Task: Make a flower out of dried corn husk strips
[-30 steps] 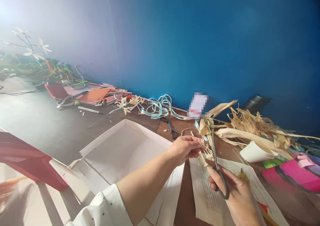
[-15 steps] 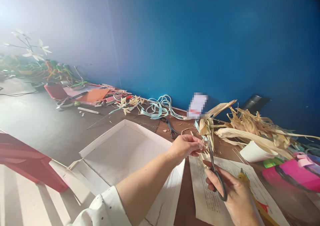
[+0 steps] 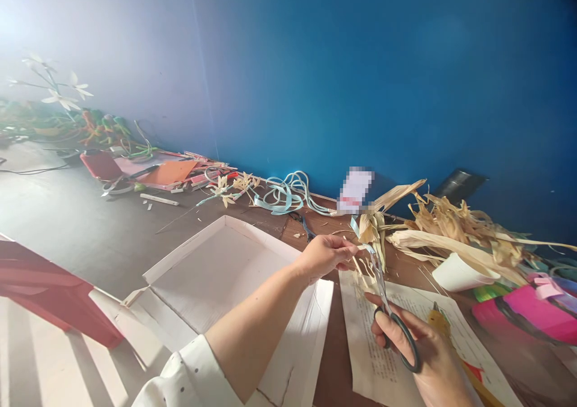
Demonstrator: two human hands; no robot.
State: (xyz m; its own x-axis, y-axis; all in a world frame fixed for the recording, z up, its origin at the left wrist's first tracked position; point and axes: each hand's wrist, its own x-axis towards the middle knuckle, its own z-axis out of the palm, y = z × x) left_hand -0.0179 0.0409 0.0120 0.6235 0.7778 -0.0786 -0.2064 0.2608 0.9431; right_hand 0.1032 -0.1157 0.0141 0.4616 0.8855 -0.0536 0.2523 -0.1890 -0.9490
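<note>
Here, in the head view, the left hand (image 3: pixel 325 255) sits just right of the frame's centre, its fingers pinched together on a pale strip (image 3: pixel 363 247) that extends rightward toward the scissors (image 3: pixel 386 302). The right hand (image 3: pixel 426 342), lower right, has its fingers curled through the dark handles of those scissors; the blades point up, apparently slightly parted, with their tips close to the strip. Below them, a printed sheet (image 3: pixel 374 350) lies on the brown worktop (image 3: pixel 336 347). Dry husks (image 3: pixel 451 220) are heaped at the right of the frame, above a tipped white cup (image 3: pixel 460 275). A shallow white box (image 3: pixel 225 263) fills the lower middle, partly behind the left forearm, and looped pale-blue cord (image 3: pixel 295 181) lies above it, near the wall.
</note>
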